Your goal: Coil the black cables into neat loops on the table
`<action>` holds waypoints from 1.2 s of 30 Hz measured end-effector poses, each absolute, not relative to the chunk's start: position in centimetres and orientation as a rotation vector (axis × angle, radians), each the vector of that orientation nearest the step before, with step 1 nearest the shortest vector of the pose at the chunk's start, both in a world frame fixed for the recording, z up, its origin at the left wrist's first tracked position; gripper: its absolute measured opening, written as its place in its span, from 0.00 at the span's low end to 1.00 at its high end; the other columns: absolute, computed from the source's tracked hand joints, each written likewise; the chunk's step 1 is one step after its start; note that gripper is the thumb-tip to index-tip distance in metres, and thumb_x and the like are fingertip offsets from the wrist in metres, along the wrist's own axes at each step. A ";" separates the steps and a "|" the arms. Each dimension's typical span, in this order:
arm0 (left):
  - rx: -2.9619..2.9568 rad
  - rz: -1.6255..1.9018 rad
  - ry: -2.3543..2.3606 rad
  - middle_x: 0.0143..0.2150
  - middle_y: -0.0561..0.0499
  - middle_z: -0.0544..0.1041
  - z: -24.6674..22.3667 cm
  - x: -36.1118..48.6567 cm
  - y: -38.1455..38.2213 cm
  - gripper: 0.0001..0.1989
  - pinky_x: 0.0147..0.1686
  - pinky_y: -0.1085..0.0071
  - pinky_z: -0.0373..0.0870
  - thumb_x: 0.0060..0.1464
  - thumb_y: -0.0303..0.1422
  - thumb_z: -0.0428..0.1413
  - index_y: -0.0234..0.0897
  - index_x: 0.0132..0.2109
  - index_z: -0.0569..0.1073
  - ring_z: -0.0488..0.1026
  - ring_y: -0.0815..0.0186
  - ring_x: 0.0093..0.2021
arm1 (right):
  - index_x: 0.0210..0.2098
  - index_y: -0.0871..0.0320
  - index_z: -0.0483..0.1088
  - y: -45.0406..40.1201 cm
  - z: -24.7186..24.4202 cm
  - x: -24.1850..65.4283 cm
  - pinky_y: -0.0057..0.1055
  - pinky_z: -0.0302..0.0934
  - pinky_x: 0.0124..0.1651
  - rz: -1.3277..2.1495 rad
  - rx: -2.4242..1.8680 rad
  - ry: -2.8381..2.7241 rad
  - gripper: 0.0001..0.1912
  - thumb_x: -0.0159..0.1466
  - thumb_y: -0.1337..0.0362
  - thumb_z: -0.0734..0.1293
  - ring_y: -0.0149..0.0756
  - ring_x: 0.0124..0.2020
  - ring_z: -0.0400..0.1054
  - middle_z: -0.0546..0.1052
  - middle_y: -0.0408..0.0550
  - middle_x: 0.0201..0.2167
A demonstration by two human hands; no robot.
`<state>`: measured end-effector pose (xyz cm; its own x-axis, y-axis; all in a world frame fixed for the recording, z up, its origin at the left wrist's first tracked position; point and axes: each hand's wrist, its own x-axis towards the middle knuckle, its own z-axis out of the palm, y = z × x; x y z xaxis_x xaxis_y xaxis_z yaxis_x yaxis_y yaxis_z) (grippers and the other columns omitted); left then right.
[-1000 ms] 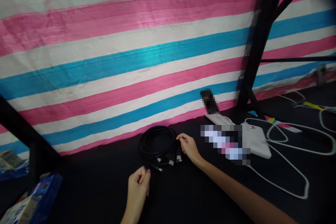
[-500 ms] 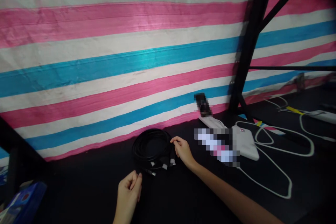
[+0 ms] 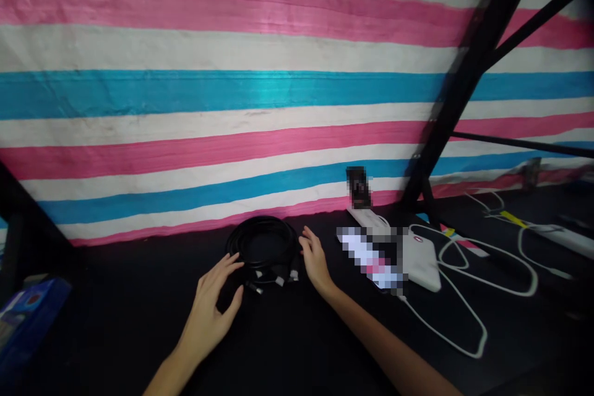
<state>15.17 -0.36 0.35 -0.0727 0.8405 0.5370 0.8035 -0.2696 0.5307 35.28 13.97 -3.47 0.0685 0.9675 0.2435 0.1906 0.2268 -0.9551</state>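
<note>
A coiled black cable [image 3: 236, 236] lies on the black table, with several metal-ended plugs [image 3: 279, 281] bunched at its near side. At the coil's left edge, my left hand [image 3: 211, 306] has its fingers spread and thumb apart, holding nothing; its fingertips are at or just over the cable, and contact cannot be made out. My right hand [image 3: 316, 262] is beside the coil's right edge, fingers apart and slightly curved, with nothing visible in it.
Right of my right hand lie a blurred-out phone [image 3: 366, 257], a white power bank [image 3: 420, 260] and looped white cables [image 3: 482, 328]. A blue package [image 3: 34, 315] sits at the left. Black metal posts [image 3: 457, 99] stand before a striped sheet [image 3: 208, 93].
My left hand has opened from a closed pose and moved up to the coil. My right hand's fingers have spread from a pinch. The view has tilted a little.
</note>
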 end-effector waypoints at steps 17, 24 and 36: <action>2.302 1.022 1.917 0.52 0.48 0.69 -0.7 15.4 -0.4 0.19 0.51 0.60 0.60 0.55 0.34 0.47 0.46 0.55 0.60 0.61 0.60 0.56 | 0.56 0.53 0.61 13.2 -3.2 34.9 0.43 0.53 0.56 0.899 -1.017 -1.819 0.26 0.56 0.63 0.62 0.42 0.56 0.59 0.66 0.49 0.56; 2.215 1.152 2.159 0.44 0.46 0.69 0.3 15.6 -0.8 0.14 0.46 0.58 0.61 0.53 0.38 0.49 0.44 0.47 0.68 0.65 0.58 0.47 | 0.57 0.50 0.60 11.8 -2.0 35.1 0.45 0.47 0.59 0.872 -0.746 -2.234 0.25 0.59 0.58 0.63 0.42 0.58 0.57 0.63 0.48 0.58; 2.302 0.809 2.019 0.40 0.47 0.72 0.8 16.2 -0.7 0.17 0.46 0.62 0.59 0.56 0.42 0.45 0.38 0.45 0.69 0.68 0.62 0.42 | 0.52 0.54 0.65 12.8 -3.1 34.4 0.41 0.57 0.54 0.888 -0.799 -2.132 0.20 0.60 0.64 0.58 0.39 0.53 0.63 0.69 0.50 0.52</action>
<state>16.22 -0.75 0.84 0.0569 0.9201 0.3874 0.9332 -0.1869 0.3068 34.38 12.80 -3.14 -0.5774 0.7375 0.3504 0.2705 0.5777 -0.7701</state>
